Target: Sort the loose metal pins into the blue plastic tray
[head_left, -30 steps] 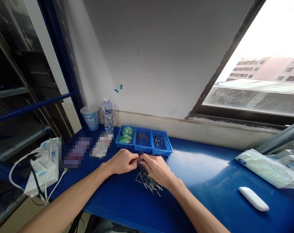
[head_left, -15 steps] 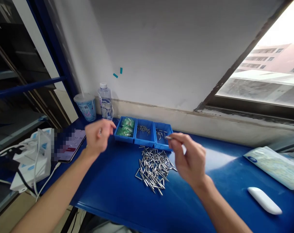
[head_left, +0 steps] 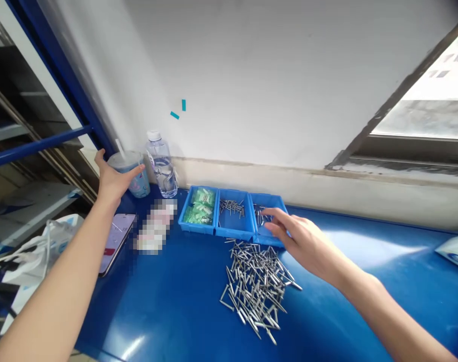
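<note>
My left hand point(head_left: 113, 178) is at the lidded drink cup point(head_left: 139, 186), its thumb across the cup's front and its fingers spread toward the left side. I cannot tell how firmly they touch. Over the right-hand blue bin point(head_left: 272, 241) hovers my right hand point(head_left: 295, 234), thumb and forefinger apart with nothing visible between them. A few slim metal rivets point(head_left: 259, 215) lie in that bin. More rivets point(head_left: 232, 206) are in the middle bin point(head_left: 234, 234). A loose pile of rivets point(head_left: 255, 281) covers the table just in front.
Green packets point(head_left: 199, 207) fill the left bin point(head_left: 197, 229). A water bottle point(head_left: 163, 171) stands beside the cup. A phone point(head_left: 118, 236) and white cables with plugs point(head_left: 36, 251) are at the left. The wall point(head_left: 251, 90) rises behind the blue table point(head_left: 168, 301).
My left hand has gone from a closed pose near the bins leftward to the cup and spread open. My right hand has let go of the rivet it pinched. The view has shifted.
</note>
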The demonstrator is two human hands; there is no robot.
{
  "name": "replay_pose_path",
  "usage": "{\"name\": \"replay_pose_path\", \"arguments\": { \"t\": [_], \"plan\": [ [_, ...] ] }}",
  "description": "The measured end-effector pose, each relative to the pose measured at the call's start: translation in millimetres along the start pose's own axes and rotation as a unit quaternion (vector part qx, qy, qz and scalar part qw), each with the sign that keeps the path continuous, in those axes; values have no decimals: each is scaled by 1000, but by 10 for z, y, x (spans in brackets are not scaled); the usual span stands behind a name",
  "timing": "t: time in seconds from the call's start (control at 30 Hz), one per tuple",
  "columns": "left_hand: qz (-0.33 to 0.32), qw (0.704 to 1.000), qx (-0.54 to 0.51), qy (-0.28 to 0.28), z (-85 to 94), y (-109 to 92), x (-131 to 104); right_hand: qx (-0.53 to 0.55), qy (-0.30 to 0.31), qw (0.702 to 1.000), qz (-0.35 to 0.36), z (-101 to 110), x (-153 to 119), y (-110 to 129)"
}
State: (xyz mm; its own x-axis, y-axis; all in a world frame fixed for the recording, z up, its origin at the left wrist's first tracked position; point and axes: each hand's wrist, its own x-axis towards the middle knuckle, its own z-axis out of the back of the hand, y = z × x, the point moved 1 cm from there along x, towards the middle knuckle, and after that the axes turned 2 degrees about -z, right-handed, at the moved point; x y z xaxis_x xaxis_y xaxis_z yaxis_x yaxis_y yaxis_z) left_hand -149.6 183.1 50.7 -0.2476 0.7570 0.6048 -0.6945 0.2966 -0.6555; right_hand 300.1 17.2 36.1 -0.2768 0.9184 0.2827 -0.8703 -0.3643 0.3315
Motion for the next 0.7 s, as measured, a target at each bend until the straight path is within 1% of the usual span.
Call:
{"name": "replay_pose_path", "arguments": {
  "t": [0.07, 0.1, 0.2, 0.27, 0.37, 0.43, 0.5, 0.6, 0.7],
  "plan": [
    [55, 998, -9, -23, -51, -24, 18, 20, -4, 1000, 1, -19, -103, 4],
    [71, 997, -9, -35, -79, -52, 26, 30, -11, 999, 5, -21, -147, 17],
    [76, 996, 5, -50, -169, -127, 56, 54, -27, 998, 27, -23, -252, 66],
    [89, 993, 25, -67, -214, -141, 81, 64, -26, 997, 38, -35, -301, 94],
    [98, 992, 50, -67, -233, -141, 117, 82, 11, 996, 26, -55, -348, 136],
    [87, 993, 57, -59, -208, -147, 123, 98, 45, 994, 15, -50, -367, 181],
    [67, 994, 60, -65, -154, -159, 108, 114, 67, 991, 10, -30, -379, 237],
    [49, 992, 61, -102, -24, -187, 49, 133, 73, 988, 8, 4, -396, 301],
    [19, 991, 52, -122, 164, -255, -51, 144, 66, 987, 9, 11, -420, 318]
  ]
}}
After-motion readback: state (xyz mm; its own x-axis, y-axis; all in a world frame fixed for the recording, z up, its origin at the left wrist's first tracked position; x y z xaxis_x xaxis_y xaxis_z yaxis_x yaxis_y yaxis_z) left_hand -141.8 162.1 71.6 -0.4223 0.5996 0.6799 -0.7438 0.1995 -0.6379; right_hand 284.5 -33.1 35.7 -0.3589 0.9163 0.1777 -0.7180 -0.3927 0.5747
